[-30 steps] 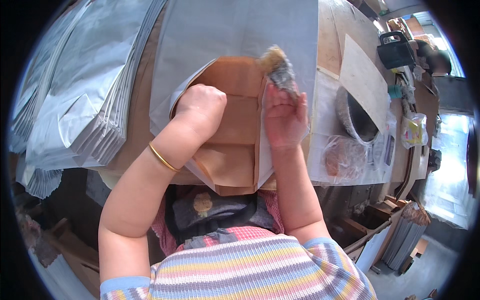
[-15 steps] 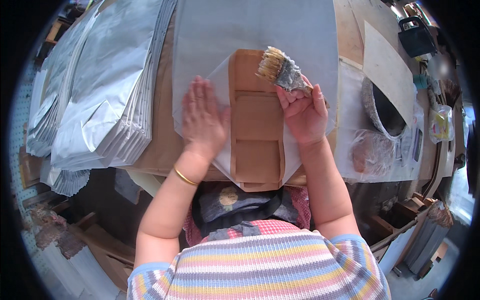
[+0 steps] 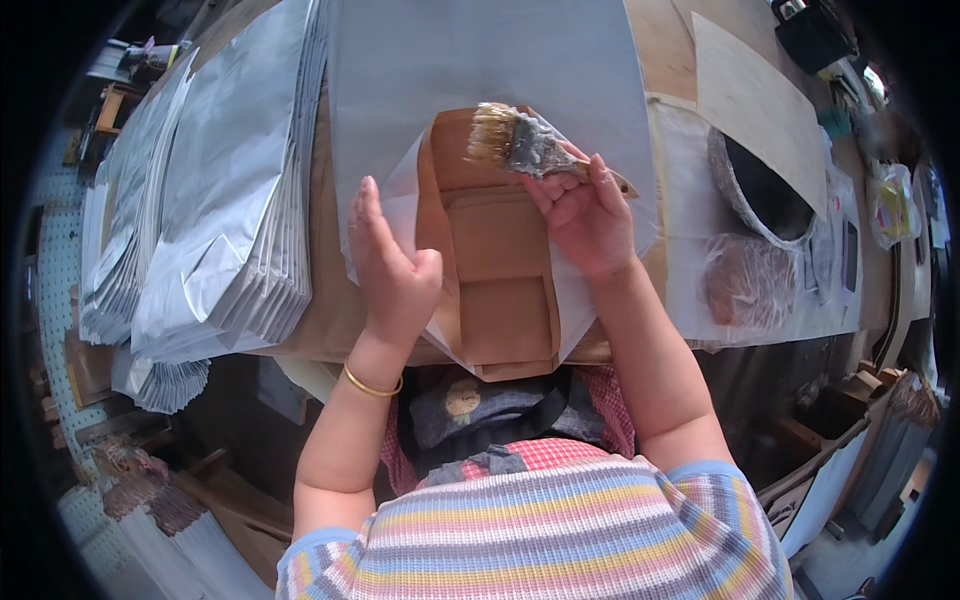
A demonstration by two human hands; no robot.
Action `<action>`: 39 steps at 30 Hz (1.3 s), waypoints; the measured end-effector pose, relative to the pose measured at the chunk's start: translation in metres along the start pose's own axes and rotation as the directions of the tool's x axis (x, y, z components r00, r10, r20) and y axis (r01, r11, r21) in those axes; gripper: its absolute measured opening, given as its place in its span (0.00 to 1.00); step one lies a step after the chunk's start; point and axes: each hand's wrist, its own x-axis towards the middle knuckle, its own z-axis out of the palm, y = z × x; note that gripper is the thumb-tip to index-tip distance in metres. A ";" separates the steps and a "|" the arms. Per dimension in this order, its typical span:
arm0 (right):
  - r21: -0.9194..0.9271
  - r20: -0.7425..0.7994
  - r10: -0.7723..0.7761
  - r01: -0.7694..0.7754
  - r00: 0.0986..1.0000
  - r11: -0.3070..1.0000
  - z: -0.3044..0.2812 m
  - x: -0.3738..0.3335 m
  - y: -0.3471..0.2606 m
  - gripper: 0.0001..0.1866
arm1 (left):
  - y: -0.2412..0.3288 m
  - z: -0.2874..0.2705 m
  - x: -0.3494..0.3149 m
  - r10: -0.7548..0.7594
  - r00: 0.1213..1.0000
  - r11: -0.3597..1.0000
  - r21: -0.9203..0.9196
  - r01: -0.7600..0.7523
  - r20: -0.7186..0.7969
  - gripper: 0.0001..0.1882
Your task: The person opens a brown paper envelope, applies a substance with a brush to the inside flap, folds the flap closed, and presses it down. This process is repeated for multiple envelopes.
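Note:
In front of me lies a large white paper sack (image 3: 480,55), its near end folded out so that the brown paper inside (image 3: 500,235) shows. My right hand (image 3: 585,215) grips a paintbrush (image 3: 530,145) by its handle. The bristles point left over the far part of the brown paper, and whitish paste coats the brush's grey ferrule. My left hand (image 3: 392,265) is at the left white flap, edge-on, with fingers stretched and nothing in it. Whether it touches the flap I cannot tell.
Stacks of folded white sacks (image 3: 225,190) lie on the left. To the right are a dark-mouthed round container (image 3: 765,195) partly under a tan sheet (image 3: 755,95), and a clear plastic bag (image 3: 750,285). A black container (image 3: 812,38) stands at the far right.
My left hand has turned from lying flat on the flap to edge-on. The brown fold beside it has opened wider. The brush stays in my right hand, and the whole view has shifted slightly.

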 end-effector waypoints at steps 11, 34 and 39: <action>-0.006 -0.006 0.080 -0.080 0.997 0.997 0.000 0.003 -0.006 0.23 | 0.050 -0.043 0.029 -0.007 0.069 0.827 0.045 -0.561 0.998 0.07; -0.783 0.490 0.284 0.560 0.824 -0.272 0.093 -0.012 -0.009 0.16 | -0.022 -0.008 0.049 0.100 0.758 0.961 -0.260 0.094 0.645 0.06; -0.393 0.631 0.526 0.820 0.570 -0.417 0.084 -0.040 -0.015 0.12 | -0.027 -0.004 0.051 0.100 0.719 0.960 -0.256 0.111 0.687 0.05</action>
